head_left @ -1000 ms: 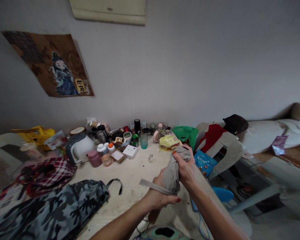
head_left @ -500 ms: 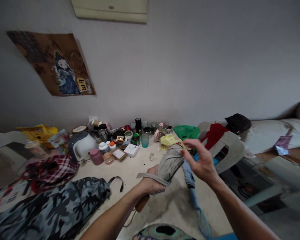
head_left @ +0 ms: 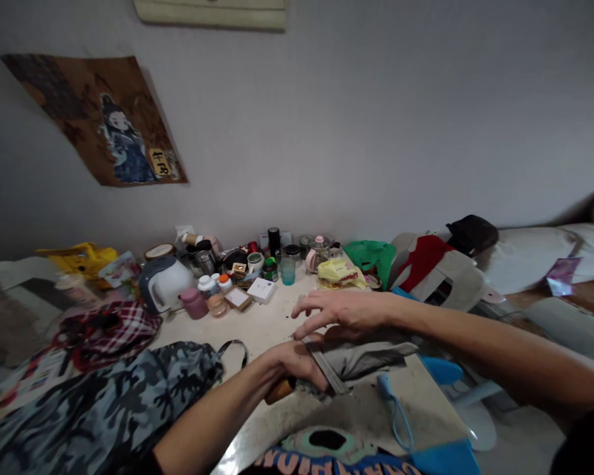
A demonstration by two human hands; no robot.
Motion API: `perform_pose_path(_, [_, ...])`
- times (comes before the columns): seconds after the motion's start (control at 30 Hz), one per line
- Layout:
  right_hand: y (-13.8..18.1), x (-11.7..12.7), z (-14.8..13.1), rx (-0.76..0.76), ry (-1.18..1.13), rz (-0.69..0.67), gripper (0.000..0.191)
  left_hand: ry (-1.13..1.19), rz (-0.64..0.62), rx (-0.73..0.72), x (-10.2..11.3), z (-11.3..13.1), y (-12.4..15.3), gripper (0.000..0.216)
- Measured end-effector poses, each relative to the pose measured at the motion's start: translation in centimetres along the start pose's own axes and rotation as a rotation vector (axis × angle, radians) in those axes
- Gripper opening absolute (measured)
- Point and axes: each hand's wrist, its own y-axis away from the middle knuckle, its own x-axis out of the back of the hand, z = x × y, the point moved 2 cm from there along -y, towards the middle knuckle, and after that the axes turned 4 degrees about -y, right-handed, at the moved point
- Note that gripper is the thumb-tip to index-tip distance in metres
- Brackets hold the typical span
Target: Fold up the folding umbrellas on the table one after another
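The right hand (head_left: 349, 310) hovered flat with fingers spread, holding nothing, just above the folded grey fabric umbrella (head_left: 363, 356) that lay across the pale, scuffed tabletop (head_left: 262, 326). The left hand (head_left: 297, 363) was closed around the umbrella's near end, by its brown wooden handle (head_left: 280, 390), with the flat grey strap (head_left: 327, 373) running over its knuckles. A soft camouflage-print cloth bag (head_left: 113, 402) sprawled to the left, a rounded white electric kettle (head_left: 165, 284) farther back, and a thin light-blue plastic tool (head_left: 393, 406) lay just beside the umbrella.
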Motion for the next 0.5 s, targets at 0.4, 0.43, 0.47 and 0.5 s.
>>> perform_pose_path(0.4, [-0.1, -5.8, 5.4, -0.047, -0.919, 0.047, 0.032, 0.116, -0.483, -0.043, -0.9, 1.1, 0.5, 0.048])
perform_pose_path(0.43, [-0.1, -7.2, 5.6, -0.075, -1.009, 0.123, 0.032, 0.131, -0.476, -0.053, -0.8, 1.1, 0.5, 0.051])
perform_pose_path(0.47, [0.0, -8.5, 5.7, -0.106, -1.064, 0.204, 0.03, 0.148, -0.469, -0.062, -0.8, 1.1, 0.6, 0.056])
perform_pose_path(0.5, [0.1, -9.6, 5.7, -0.137, -1.1, 0.276, 0.028, 0.165, -0.453, -0.069, -0.8, 0.9, 0.6, 0.061])
